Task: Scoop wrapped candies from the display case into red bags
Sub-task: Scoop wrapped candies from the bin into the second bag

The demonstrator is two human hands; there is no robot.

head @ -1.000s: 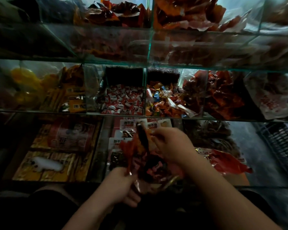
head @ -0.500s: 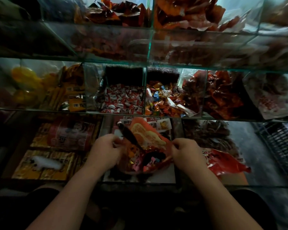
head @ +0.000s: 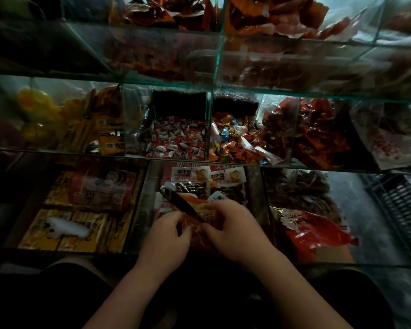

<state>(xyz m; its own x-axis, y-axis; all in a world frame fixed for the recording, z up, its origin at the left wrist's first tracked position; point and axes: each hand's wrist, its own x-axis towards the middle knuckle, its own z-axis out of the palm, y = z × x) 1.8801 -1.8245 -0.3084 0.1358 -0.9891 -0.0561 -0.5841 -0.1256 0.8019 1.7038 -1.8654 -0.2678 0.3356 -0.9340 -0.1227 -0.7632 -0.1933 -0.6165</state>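
The glass display case (head: 217, 65) fills the view in three tiers. In its middle tier, red-and-white candies (head: 176, 136) lie in one compartment and mixed-colour candies (head: 233, 141) in the next one to the right. A spare red bag (head: 318, 233) lies crumpled on the lowest tier at the right. In front of the middle lower compartment, the left hand (head: 166, 238) and right hand (head: 237, 229) each close their grip on the red bag (head: 196, 210) pinched between them. A black scoop (head: 178, 203) sticks up and to the left out of it.

Glass display case (head: 209, 125) — wrapped candies (head: 178, 138), snack packets (head: 323, 134)
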